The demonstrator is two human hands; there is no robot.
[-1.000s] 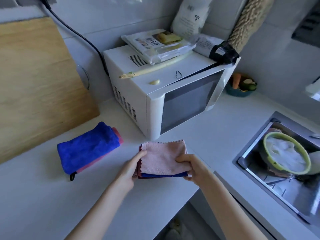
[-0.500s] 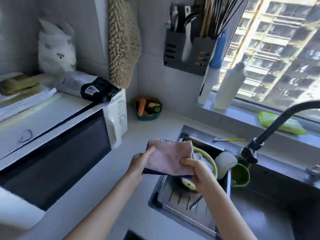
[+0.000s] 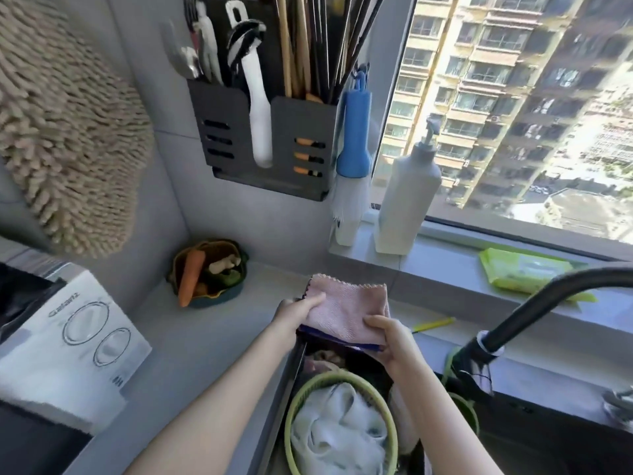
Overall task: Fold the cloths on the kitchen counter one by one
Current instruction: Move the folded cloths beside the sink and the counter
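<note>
Materials and finishes: counter and sink corner

Recorded: pink cloth point(image 3: 346, 310), soft textured weave, zigzag-cut edge; dark blue cloth point(image 3: 342, 343) beneath, plush; counter point(image 3: 212, 337), smooth matt grey; hanging duster point(image 3: 68, 138), shaggy beige chenille; faucet point(image 3: 555, 296), matt black; basket point(image 3: 339, 376), green plastic; wipes pack point(image 3: 524, 270), glossy green film.

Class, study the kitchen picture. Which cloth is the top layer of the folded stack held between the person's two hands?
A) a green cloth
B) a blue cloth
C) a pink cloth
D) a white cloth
C: a pink cloth is the top layer, over a dark blue cloth, both pinched by the left hand and the right hand.
</note>
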